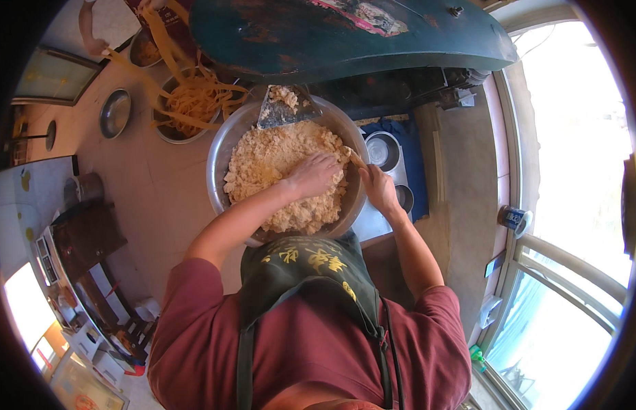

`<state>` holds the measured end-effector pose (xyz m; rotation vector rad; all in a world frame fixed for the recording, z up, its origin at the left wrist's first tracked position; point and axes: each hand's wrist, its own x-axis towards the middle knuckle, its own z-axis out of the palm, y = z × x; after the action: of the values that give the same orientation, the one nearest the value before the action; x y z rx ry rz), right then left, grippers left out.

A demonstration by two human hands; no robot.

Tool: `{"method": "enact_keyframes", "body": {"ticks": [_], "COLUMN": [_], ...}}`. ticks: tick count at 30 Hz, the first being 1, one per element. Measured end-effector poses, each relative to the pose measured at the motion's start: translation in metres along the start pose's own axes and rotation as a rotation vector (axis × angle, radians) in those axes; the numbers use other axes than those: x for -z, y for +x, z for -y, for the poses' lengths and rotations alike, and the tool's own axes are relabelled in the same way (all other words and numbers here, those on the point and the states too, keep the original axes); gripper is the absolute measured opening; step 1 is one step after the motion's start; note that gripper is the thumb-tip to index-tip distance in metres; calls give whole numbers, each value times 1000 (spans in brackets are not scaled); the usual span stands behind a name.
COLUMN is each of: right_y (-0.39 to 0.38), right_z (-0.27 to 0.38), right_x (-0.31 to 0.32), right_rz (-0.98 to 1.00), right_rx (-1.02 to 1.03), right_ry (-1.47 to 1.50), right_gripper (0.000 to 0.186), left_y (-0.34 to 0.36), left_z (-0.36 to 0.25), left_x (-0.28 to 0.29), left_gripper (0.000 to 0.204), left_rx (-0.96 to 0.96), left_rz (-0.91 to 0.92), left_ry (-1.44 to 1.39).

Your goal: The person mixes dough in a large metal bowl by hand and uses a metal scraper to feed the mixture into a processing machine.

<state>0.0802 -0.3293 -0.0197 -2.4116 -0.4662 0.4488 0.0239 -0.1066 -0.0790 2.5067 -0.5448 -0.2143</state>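
A wide metal bowl (pixel 218 154) stands right in front of me, full of pale, crumbly dough (pixel 263 160). My left hand (pixel 314 175) rests on the dough toward the bowl's right side, fingers stretched out and their tips partly sunk in the crumbs. At the right rim, my right hand (pixel 377 186) is closed round a short, light-brown stick-like tool (pixel 356 159). Its end reaches over the rim and has dough stuck to it. Past the bowl's far rim, a metal chute (pixel 285 117) holds a few lumps of the same dough.
A large dark-green machine body (pixel 352 37) spans the far side. At upper left, another person's hand (pixel 96 46) holds long dough strips above a bowl of strips (pixel 190 102). An empty metal basin (pixel 115 113) lies on the floor. Metal containers (pixel 383 150) stand at right.
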Motion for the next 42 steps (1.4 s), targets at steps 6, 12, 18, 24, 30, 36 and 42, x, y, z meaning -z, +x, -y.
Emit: {"method": "enact_keyframes", "body": {"ticks": [6, 12, 18, 24, 30, 36, 42], "right_y": [-29, -51, -65, -58, -50, -41, -30], "right_z": [-13, -17, -12, 7, 24, 38, 56], "right_x": [-17, -6, -21, -39, -34, -37, -27], "right_rz": [-28, 5, 49, 91, 123, 165, 152], "right_rx": [-73, -135, -56, 71, 73, 143, 183], "right_ry": [78, 72, 87, 85, 118, 72, 96], "right_gripper": [29, 28, 27, 25, 25, 25, 26], "left_y": [54, 13, -29, -80, -82, -77, -88], "left_z": [-12, 4, 39, 85, 76, 72, 56], "left_x": [-17, 27, 65, 54, 63, 44, 61], "left_gripper": [37, 36, 30, 45, 49, 57, 48], "left_rx": [42, -69, 482, 462, 850, 934, 766], "left_rz": [445, 383, 113, -196, -178, -321, -360], "left_ry": [217, 143, -288, -393, -681, -746, -1125]}}
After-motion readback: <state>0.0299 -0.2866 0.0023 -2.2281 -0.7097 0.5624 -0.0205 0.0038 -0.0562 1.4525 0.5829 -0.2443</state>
